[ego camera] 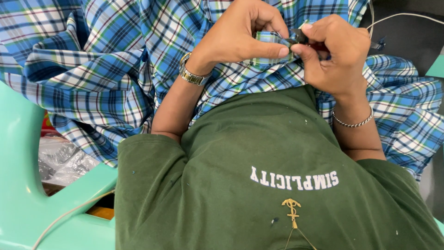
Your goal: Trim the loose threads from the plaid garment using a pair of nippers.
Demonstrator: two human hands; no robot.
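Seen from above, looking down own chest & lap.

Largest: blue, white & green plaid cloth (106,69), bunched in folds across lap, filling top of view from left edge to right edge, draped over both forearms.

Next: dark green t-shirt (259,153) w/ white block lettering across chest, upside down from this angle; small pale specks on fabric. Thin gold pendant (292,210) on chain, lower centre of shirt.

Left side: mint-green plastic chair (23,185), curved arm & seat edge. Thin pale cord (69,214) trailing over it. Through gap in chair: crumpled clear plastic bag (62,159), contents too unclear to tell; bit of red & yellow just beside it, kind not clear. No readable labels on any of it.

Top right: dark surface w/ white cable (397,17) looping across.

Hands, top centre, close together, fingertips nearly touching over folded edge of cloth:
- Left hand (240,34), metal wristwatch (192,74) on wrist; thumb & forefinger pinched shut on fold of plaid cloth.
- Right hand (335,53), silver chain bracelet (354,122) on wrist; fingers clamped round small dark tool (300,36), tip against same fold. Red bit showing inside grip. Exact kind of tool hard to tell, mostly hidden by fingers.
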